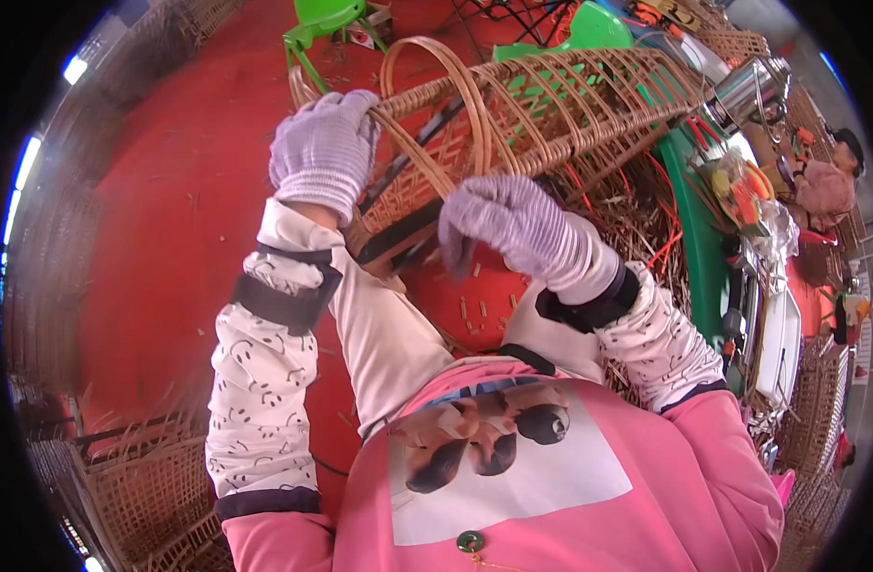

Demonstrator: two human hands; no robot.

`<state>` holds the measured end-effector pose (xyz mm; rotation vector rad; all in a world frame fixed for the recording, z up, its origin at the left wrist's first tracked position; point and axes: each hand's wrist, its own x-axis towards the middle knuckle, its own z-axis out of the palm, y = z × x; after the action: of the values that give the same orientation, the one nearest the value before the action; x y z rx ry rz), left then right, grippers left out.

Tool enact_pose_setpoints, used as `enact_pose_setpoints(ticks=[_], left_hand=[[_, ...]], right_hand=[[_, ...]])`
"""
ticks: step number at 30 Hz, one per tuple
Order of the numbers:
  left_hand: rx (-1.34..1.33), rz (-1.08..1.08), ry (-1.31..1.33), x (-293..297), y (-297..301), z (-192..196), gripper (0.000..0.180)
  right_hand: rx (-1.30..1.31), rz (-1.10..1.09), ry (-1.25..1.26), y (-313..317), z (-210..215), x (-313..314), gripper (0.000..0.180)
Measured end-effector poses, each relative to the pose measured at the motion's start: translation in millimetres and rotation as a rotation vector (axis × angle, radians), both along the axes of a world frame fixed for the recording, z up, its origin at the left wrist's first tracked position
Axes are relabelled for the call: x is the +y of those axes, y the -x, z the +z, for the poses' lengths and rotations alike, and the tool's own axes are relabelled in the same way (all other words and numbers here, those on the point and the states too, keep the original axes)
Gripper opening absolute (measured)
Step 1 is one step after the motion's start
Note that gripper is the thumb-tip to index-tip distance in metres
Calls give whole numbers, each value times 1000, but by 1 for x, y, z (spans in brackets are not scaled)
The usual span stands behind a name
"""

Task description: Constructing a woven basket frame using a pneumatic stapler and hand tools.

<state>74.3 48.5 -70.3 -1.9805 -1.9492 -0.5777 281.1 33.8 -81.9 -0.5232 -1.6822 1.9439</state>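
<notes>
A half-woven rattan basket lies on its side in front of me, its open ribs pointing up and right, its looped handle arching over the near end. My left hand, in a grey knitted glove, grips the basket's near rim at the upper left. Lower down, my right hand, gloved the same way, is closed on the woven edge, fingers pinching what looks like a thin strand. Both forearms wear white patterned sleeves with dark straps.
Red floor spreads to the left, strewn with cane offcuts. Loose rattan strips pile at the right beside a green table edge. Finished wicker baskets stack at lower left. Green stool legs stand beyond. Another person sits far right.
</notes>
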Motion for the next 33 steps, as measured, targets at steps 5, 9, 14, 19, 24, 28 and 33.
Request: enact_pose_setpoints(ticks=[5,9,14,19,24,28,33], left_hand=[[-43,11,132,14,5,8,18],[-137,-180,-44,16,12,0,23],[-568,-389,-168,-5,7,-4,26],[-717,-228,-110,-47,-19,-10,27],[-460,-232,-69,-50,-11,-14,15],[-208,-383,297,-43,-6,1,14],[62,-457,449,-36,-9,16,19]], right_hand=[[-8,20,236,4,7,0,30],[84,2,251,5,0,-6,29],[74,-27,154,1,-13,-15,30],[229,-50,-25,-10,-8,-29,25],[157,-132,-142,-28,-13,-46,27],[105,-145,-464,-18,-48,-48,13],[206,-126,-592,-10,-50,-42,18]])
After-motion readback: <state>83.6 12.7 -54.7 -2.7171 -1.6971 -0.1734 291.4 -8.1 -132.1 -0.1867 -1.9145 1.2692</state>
